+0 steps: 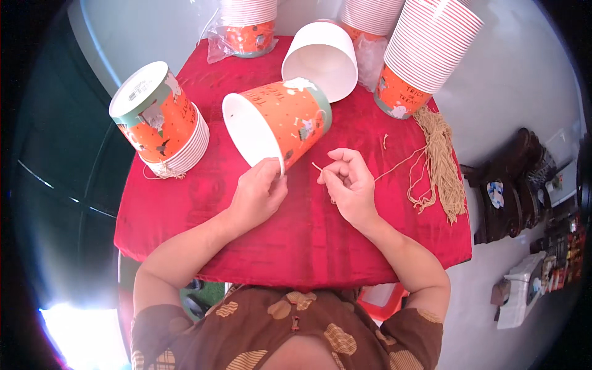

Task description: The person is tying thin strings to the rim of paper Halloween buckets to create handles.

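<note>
My left hand (262,192) grips the rim of an orange paper bucket (287,120) with a green base band and ghost drawings. The bucket is tilted on its side, its white inside facing left. To the right of it, my right hand (350,187) pinches the end of a tan cord (317,166), whose short tip sticks out past the fingers. From that hand the cord runs right toward a hank of tan cords (441,163) at the table's right edge. Bucket and right hand are apart.
A red cloth (185,225) covers the table. On the left stand upturned nested buckets (161,120) with cord at their rims. Behind lies an open white bucket (320,58). Tall bucket stacks (425,55) stand at the back, some in clear plastic (222,43).
</note>
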The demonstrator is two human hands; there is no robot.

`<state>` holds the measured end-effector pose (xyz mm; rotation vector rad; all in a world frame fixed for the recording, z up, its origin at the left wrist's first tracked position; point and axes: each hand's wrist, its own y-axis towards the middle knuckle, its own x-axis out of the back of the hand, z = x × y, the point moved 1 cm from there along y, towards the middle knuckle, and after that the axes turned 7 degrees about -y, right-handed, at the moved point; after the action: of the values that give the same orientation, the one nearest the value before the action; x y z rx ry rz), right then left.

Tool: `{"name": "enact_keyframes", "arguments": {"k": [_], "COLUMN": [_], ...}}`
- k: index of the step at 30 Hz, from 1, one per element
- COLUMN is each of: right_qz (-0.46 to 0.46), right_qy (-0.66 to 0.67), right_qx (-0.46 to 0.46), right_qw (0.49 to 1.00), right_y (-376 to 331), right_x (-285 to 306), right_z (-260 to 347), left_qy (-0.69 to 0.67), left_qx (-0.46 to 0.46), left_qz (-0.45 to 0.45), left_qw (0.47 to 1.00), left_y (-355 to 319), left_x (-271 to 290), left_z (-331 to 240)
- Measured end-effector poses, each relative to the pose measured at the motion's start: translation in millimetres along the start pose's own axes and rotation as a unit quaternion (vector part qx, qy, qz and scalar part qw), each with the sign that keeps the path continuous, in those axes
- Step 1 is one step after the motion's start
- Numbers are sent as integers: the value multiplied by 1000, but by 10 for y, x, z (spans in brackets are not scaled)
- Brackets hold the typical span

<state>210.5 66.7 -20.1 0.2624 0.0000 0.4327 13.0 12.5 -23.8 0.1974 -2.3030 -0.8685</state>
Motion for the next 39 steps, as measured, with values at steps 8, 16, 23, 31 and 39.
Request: {"name": "enact_keyframes", "arguments": {"k": [8,16,23,31,39], "right_qz": [46,77,135,136,96], "right_qy": [-17,-81,-124,-193,-145], "right_qx": [26,70,120,194,66], "right_qw": [998,991,976,952,983], "right_y": [-102,-143,-204,-155,-204], "right_x": [-57,-91,-156,-194,-192], "right_z": [-34,3,74,70,121], "left_qy": [33,-55,-109,-63,-61], "left_qx": [-17,-4,7,-50,-3], "left_qz": [-39,12,76,75,-114], "left_qw": [999,998,991,994,992], "left_y": [37,-110,-126,-135,-31], "left_x": [106,117,63,77,242], "left_z": [-90,-261,-213,-156,-126]}}
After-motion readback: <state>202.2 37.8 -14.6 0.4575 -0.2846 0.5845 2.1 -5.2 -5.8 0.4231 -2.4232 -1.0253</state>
